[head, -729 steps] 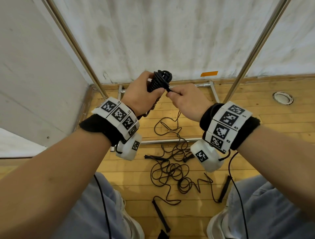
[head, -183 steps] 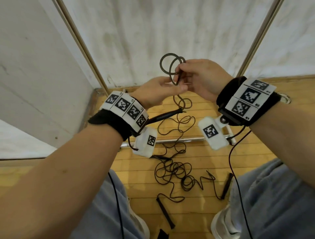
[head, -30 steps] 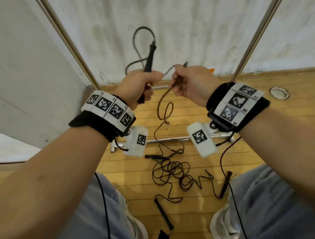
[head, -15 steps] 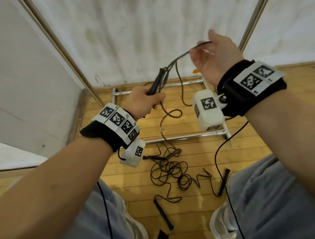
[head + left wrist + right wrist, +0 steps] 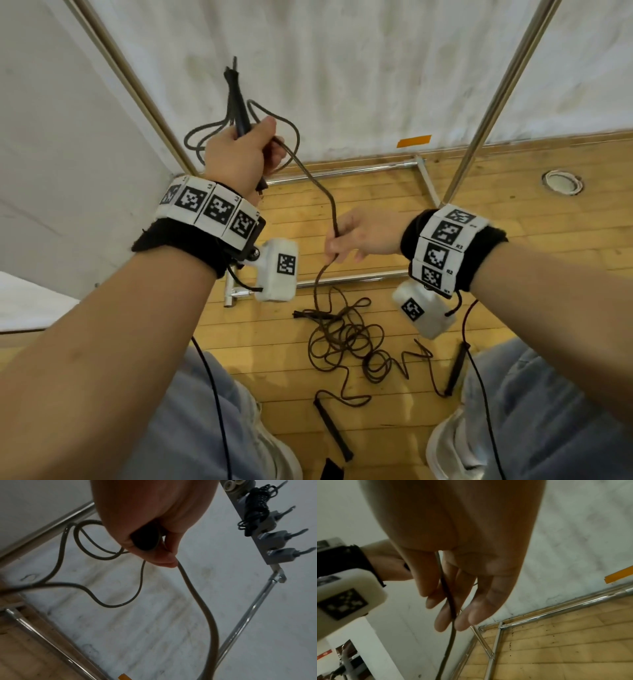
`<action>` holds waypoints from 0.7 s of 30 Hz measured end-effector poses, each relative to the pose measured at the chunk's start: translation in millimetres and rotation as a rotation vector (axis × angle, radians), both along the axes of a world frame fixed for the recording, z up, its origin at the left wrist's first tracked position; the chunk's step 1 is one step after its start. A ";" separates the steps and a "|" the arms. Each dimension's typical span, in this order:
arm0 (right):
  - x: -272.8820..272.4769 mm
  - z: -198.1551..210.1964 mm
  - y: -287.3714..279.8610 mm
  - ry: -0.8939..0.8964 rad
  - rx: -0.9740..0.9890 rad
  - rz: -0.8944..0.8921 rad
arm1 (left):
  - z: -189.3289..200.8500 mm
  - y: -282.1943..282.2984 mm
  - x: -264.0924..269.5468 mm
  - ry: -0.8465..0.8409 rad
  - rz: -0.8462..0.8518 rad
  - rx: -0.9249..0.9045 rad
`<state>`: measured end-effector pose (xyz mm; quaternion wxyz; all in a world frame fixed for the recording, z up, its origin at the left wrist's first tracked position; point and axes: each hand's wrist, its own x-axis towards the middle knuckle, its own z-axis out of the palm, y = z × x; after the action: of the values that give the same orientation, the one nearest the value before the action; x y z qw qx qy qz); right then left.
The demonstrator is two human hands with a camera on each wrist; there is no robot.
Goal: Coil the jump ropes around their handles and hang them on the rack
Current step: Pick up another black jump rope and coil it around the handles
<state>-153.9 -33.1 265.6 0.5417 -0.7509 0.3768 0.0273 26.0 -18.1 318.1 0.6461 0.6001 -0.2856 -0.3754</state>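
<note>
My left hand (image 5: pixel 245 152) grips a black jump-rope handle (image 5: pixel 236 99) that points up in front of the wall; its butt end (image 5: pixel 145 540) shows inside the fist. Loose loops of the brown rope (image 5: pixel 291 137) hang around that hand. Lower down, my right hand (image 5: pixel 356 236) pinches the same rope (image 5: pixel 334 219), which runs between the fingers (image 5: pixel 447 615) in the right wrist view. From there the rope drops to a tangled pile (image 5: pixel 346 339) on the floor. A coiled black rope (image 5: pixel 255 511) hangs on the rack's hook bar (image 5: pixel 272 550).
Loose black handles lie on the wooden floor (image 5: pixel 334 430) (image 5: pixel 457 366) (image 5: pixel 310 314). The rack's metal uprights (image 5: pixel 496 99) (image 5: pixel 137 89) and base bars (image 5: pixel 346 279) stand against the white wall. My knees and shoes frame the pile. A round floor fitting (image 5: pixel 561 182) sits at the right.
My right hand has come down from high on the right to a lower point on the rope. My left hand has lifted and turned the handle upright, with new slack loops around it.
</note>
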 end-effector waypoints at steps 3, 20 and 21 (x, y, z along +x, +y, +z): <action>2.3 -3.6 2.1 0.033 -0.020 0.034 | 0.1 -0.4 5.6 0.052 0.082 0.000; -5.0 63.4 -31.1 -0.913 0.368 -0.829 | -30.2 8.6 -32.8 -0.288 -0.609 0.192; -8.0 67.7 -33.8 -0.960 0.372 -0.862 | -31.2 8.7 -33.1 -0.289 -0.625 0.204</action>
<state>-161.9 -66.8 333.2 0.7321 -0.3560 0.3493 -0.4640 -7.1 -9.4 287.0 0.3899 0.5918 -0.5048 -0.4929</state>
